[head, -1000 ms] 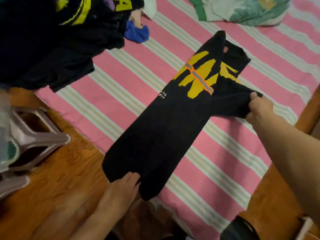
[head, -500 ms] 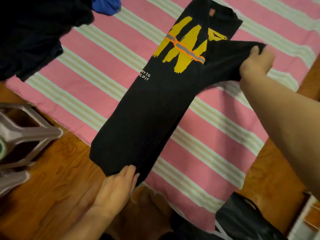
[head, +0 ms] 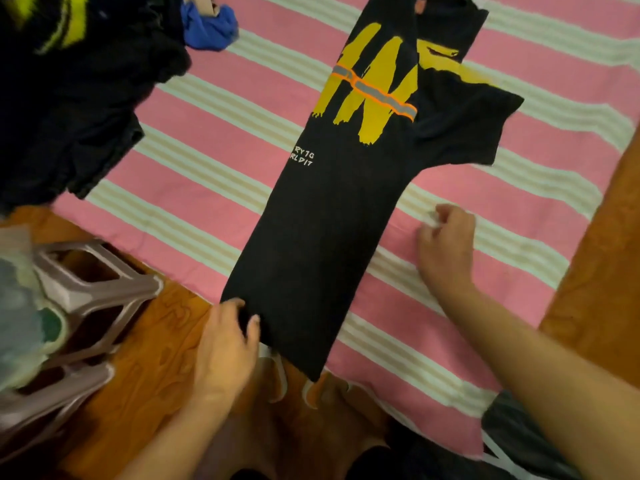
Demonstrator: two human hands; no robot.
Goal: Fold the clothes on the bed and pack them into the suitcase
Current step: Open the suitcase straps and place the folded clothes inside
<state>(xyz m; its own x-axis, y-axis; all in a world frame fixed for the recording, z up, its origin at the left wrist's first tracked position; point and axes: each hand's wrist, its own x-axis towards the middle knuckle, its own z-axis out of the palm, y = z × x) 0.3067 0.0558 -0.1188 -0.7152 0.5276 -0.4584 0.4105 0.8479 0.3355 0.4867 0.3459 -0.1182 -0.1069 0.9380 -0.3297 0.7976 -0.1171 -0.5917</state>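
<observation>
A black T-shirt (head: 332, 244) with a yellow print and an orange-grey band lies lengthwise on the pink striped bed sheet (head: 194, 174), folded in half along its length. One sleeve sticks out to the right. My left hand (head: 227, 344) grips the shirt's bottom hem at its left corner, thumb over the cloth. My right hand (head: 446, 240) hovers over the sheet to the right of the shirt, fingers loosely curled, holding nothing. No suitcase is in view.
A heap of dark clothes (head: 69, 91) with yellow-green lettering lies at the upper left, a blue garment (head: 207, 27) beside it. The wooden bed frame (head: 145, 368) runs along the near edge. A grey plastic stool (head: 79, 292) stands at the left. A black bag (head: 519, 438) sits lower right.
My right hand has let go of the sleeve and drawn back toward me. The sleeve now lies flat on the sheet. My left hand still holds the hem.
</observation>
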